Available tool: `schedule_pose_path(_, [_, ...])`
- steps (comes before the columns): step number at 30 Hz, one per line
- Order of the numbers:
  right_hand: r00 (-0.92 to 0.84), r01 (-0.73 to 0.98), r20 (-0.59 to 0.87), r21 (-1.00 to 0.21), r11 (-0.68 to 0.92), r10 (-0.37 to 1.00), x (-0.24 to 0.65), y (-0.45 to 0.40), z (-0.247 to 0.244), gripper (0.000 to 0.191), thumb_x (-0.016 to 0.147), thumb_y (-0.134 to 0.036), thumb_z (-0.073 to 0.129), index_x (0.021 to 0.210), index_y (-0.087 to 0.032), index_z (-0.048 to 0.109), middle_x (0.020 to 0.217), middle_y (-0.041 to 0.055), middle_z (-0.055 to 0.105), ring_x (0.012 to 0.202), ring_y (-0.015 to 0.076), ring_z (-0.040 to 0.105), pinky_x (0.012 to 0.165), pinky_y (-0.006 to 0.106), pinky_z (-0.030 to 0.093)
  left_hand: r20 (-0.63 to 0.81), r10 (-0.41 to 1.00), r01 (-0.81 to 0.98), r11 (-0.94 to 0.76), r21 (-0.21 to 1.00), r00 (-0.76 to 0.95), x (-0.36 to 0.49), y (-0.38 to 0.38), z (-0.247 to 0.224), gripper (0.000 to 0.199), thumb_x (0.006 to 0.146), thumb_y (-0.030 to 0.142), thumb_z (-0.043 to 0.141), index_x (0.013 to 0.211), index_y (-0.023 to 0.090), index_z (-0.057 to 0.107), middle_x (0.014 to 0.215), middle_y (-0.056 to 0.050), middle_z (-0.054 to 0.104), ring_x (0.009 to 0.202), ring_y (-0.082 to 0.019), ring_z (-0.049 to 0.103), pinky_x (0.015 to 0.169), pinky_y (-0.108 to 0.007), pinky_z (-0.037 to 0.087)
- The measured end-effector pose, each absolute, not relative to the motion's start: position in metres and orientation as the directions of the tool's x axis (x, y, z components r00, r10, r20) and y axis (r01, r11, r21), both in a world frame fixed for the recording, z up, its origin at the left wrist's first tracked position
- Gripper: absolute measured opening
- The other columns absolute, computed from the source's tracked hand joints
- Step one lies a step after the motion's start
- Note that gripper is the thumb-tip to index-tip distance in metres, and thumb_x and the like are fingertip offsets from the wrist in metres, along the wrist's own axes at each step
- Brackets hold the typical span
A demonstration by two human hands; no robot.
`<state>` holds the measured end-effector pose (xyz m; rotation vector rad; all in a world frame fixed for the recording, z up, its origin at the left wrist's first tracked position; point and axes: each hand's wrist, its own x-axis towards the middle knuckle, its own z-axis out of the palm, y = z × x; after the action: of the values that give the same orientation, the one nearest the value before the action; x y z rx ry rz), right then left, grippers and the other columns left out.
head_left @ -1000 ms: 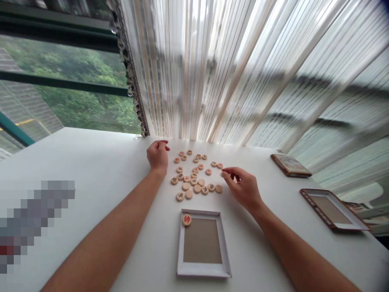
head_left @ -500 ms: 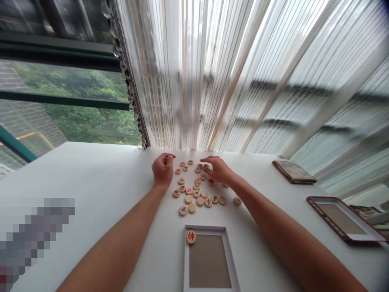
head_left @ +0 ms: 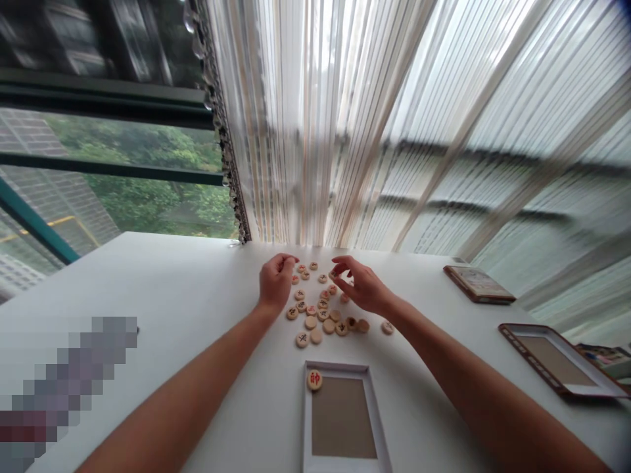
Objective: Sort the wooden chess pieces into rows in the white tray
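Observation:
Round wooden pieces with red or black characters, one of them a black-marked piece [head_left: 302, 339], lie scattered on the white table [head_left: 211, 276]. Some show blank faces. My left hand [head_left: 277, 281] is closed at the left edge of the pieces, and what its fingers hold, if anything, is hidden. On the right, my right hand [head_left: 362, 284] pinches a wooden piece [head_left: 333, 274] between thumb and fingers above the far pieces. Nearer to me stands an open white box [head_left: 308, 420] with a red-marked piece [head_left: 314, 380] on its far left corner.
At the right lie a flat brown-edged box [head_left: 479, 284] and a brown-rimmed open lid [head_left: 530, 361]. A striped curtain [head_left: 315, 131] hangs behind the table, beside a window at the left. A pixelated patch covers the lower left.
My right hand has closed on a piece and lifted it slightly. The view has shifted a little, so the table contents and my left hand appear further right.

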<state>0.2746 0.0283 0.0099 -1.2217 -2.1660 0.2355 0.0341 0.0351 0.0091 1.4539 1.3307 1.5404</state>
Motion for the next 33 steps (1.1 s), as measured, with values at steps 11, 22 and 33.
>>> schedule_pose_path(11, [-0.461, 0.442, 0.6, -0.484, 0.755, 0.654, 0.244, -0.098, 0.031, 0.04, 0.105, -0.02, 0.062, 0.142, -0.024, 0.047, 0.113, 0.0108, 0.074, 0.096, 0.0215, 0.073, 0.087, 0.037, 0.062, 0.112, 0.906, -0.004, -0.12, 0.993, 0.408, 0.039, -0.067, 0.018, 0.048, 0.091, 0.059, 0.068, 0.072, 0.015, 0.067, 0.055, 0.002, 0.053, 0.045, -0.008, 0.041, 0.043, -0.022, 0.033])
schedule_pose_path(22, [-0.134, 0.17, 0.435, -0.875, 0.454, 0.89, 0.24, -0.112, 0.002, 0.011, 0.1, -0.028, 0.075, 0.109, -0.022, 0.075, 0.093, 0.0064, 0.079, 0.079, 0.0182, 0.076, 0.073, 0.03, 0.064, 0.257, 0.898, -0.15, -0.217, 0.965, 0.356, 0.04, -0.079, 0.002, 0.028, 0.097, 0.041, 0.076, 0.095, 0.014, 0.082, 0.069, -0.002, 0.068, 0.055, -0.01, 0.061, 0.05, -0.019, 0.052])
schedule_pose_path(33, [-0.08, 0.068, 0.378, -0.921, 0.383, 0.922, 0.242, -0.111, 0.007, 0.008, 0.094, -0.028, 0.083, 0.099, -0.021, 0.083, 0.082, 0.0044, 0.083, 0.065, 0.0172, 0.077, 0.058, 0.026, 0.064, 0.434, 0.844, -0.123, -0.417, 0.901, 0.316, 0.042, -0.077, -0.002, 0.013, 0.094, 0.023, 0.08, 0.104, 0.02, 0.087, 0.079, -0.005, 0.078, 0.061, -0.012, 0.069, 0.049, -0.019, 0.061])
